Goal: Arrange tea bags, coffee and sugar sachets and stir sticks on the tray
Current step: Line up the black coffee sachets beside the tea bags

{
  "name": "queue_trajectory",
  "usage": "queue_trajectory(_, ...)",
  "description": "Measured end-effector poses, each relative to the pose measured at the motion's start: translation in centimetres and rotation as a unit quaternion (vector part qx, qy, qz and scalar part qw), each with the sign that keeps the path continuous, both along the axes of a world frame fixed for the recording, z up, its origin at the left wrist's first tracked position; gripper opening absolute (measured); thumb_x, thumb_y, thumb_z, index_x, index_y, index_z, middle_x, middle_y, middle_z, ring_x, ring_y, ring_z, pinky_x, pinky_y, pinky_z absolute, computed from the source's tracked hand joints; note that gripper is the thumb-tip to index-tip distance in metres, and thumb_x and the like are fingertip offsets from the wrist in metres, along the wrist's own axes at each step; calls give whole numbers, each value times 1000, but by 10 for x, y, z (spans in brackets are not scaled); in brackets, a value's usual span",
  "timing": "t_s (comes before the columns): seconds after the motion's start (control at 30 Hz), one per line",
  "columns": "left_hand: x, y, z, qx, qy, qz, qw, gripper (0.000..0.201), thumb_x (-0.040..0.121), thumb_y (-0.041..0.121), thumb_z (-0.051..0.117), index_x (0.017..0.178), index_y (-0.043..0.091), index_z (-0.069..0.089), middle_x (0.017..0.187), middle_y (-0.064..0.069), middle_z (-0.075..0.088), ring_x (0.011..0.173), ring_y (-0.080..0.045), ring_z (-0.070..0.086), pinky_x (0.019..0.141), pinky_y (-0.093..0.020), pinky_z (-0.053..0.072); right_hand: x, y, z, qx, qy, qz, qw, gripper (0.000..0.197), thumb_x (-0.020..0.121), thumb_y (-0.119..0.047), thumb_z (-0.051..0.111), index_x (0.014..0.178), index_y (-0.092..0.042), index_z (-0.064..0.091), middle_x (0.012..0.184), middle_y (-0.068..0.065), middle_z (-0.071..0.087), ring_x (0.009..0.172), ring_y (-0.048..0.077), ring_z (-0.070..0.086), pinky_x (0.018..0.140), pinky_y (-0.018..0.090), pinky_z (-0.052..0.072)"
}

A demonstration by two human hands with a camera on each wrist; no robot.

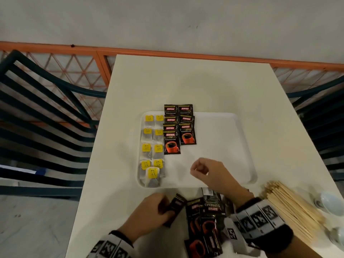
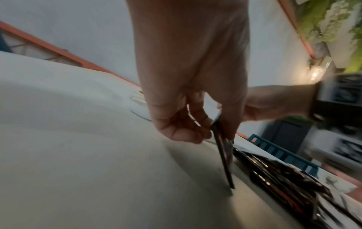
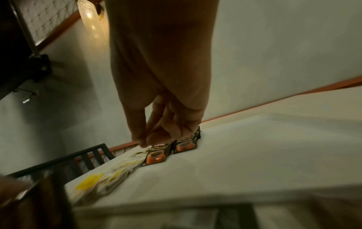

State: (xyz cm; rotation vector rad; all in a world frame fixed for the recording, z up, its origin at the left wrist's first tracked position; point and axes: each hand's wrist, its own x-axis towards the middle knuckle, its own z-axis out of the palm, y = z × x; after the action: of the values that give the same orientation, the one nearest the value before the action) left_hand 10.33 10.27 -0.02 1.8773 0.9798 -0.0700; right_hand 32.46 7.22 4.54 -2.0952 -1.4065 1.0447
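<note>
Head view: left hand (image 1: 149,211) pinches a sachet (image 1: 175,209) on edge beside the loose pile (image 1: 204,224), short of the tray (image 1: 242,127); coffee rows (image 1: 178,129) lie ahead; right hand (image 1: 206,172), curled and empty, hovers nearer.

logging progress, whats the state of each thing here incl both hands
tray: flat on table, right part bare
tea bags: two columns on tray's left side
coffee sachets on tray: two overlapping columns, face up
loose coffee sachets: piled off tray
stir sticks: bundled on table, off tray
left hand: grips one dark sachet
right hand: curled over tray, empty
</note>
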Motion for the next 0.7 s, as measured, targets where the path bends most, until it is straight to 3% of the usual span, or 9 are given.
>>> queue_trajectory(0.07, -5, 3, 6, -49, -30, 28, 998, 17, 83, 21, 63, 79, 14, 49, 73, 5, 53, 57, 1, 51, 59, -15, 41, 1, -24, 0, -41, -31, 74, 996, 12, 86, -27, 61, 97, -22, 62, 87, -10, 60, 76, 2, 53, 74, 18, 48)
queue_trajectory(0.13, -8, 6, 11, -113, -51, 70, 990, 16, 86, 17, 58, 78, 12, 44, 71, 3, 55, 56, 2, 53, 62, -21, 47, 0, -43, -4, -82, -62, 147, 984, 29, 83, -34, 64, 110, -24, 58, 106, -7, 56, 91, 4, 48, 88, 21, 45)
queue_trajectory(0.2, -9, 7, 14, -198, -80, 119, 970, 5, 90, 11, 50, 89, 9, 45, 86, -1, 67, 75, -7, 62, 71, -30, 50, -1, -55, -10, -113, -94, 215, 966, 58, 78, -43, 67, 129, -26, 44, 125, -6, 43, 112, 8, 35, 103, 26, 33)
queue_trajectory(0.23, -9, 6, 17, -226, -86, 131, 961, 3, 92, 6, 44, 95, 7, 45, 94, -3, 70, 83, -12, 64, 73, -30, 48, -3, -59, -13, -124, -116, 242, 955, 71, 75, -47, 68, 135, -27, 36, 130, -6, 36, 118, 11, 29, 107, 30, 27)
queue_trajectory(0.3, -7, 3, 22, -246, -92, 139, 955, 10, 93, 4, 38, 102, 5, 43, 97, -4, 71, 85, -12, 63, 75, -26, 44, -7, -64, -17, -117, -178, 282, 935, 85, 69, -49, 71, 138, -26, 27, 134, -4, 29, 124, 16, 23, 110, 35, 21)
queue_trajectory(0.47, -2, -8, 28, -212, -121, 146, 959, 25, 92, 4, 46, 110, 22, 43, 90, -4, 56, 79, -9, 52, 65, -10, 42, -15, -60, -22, -84, -259, 318, 908, 72, 69, -48, 71, 125, -18, 37, 128, 3, 32, 116, 22, 30, 103, 38, 29)
queue_trajectory(0.57, 1, -12, 24, -154, -126, 164, 966, 38, 89, 15, 59, 123, 26, 46, 82, -2, 50, 71, -6, 49, 65, -12, 42, -17, -52, -17, -67, -229, 331, 913, 55, 74, -46, 67, 115, -19, 43, 121, 0, 42, 112, 20, 32, 98, 36, 28)
queue_trajectory(0.7, 4, -16, 28, -124, -151, 191, 962, 40, 79, 30, 71, 113, 34, 51, 79, -1, 46, 66, -3, 47, 64, -10, 42, -15, -44, -6, -56, -141, 322, 935, 38, 82, -40, 62, 110, -18, 49, 109, 2, 54, 106, 16, 37, 89, 30, 30)
